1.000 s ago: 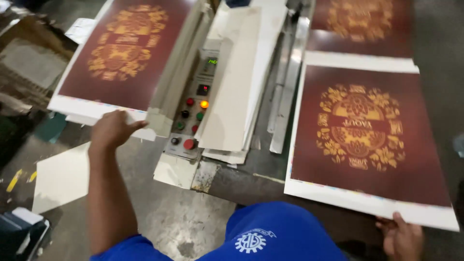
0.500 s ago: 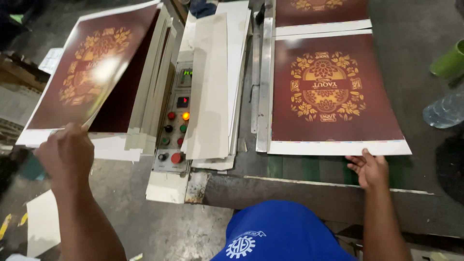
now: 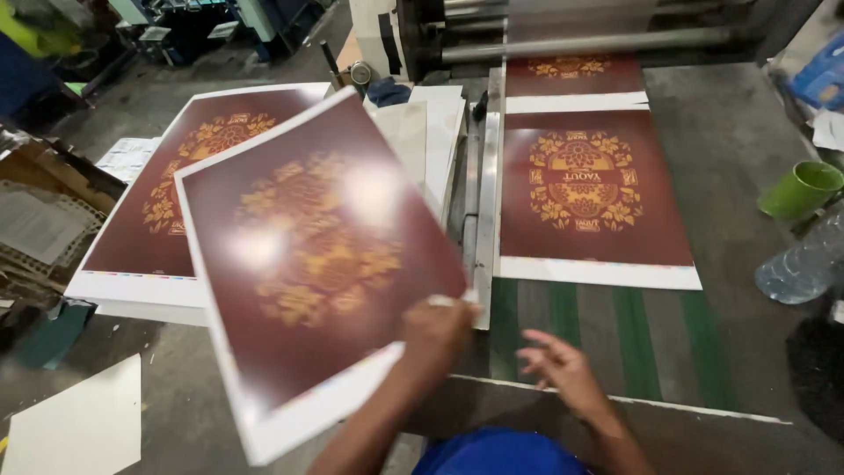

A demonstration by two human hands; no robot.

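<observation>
Head view: left hand (image 3: 444, 327) fingers pinch lifted sheet (image 3: 308, 255) corner; right hand (image 3: 563, 369) beside.

maroon sheet (image 3: 308, 255) — gold floral motif, green cup (image 3: 800, 189)

The left hand (image 3: 440, 330) is raised near the middle of the view, fingers curled shut in a pinch, its bare forearm running down toward seven o'clock. At about four o'clock from it, close by, the right hand (image 3: 563, 369) hovers open and empty, fingers spread and pointing toward ten o'clock.
</observation>
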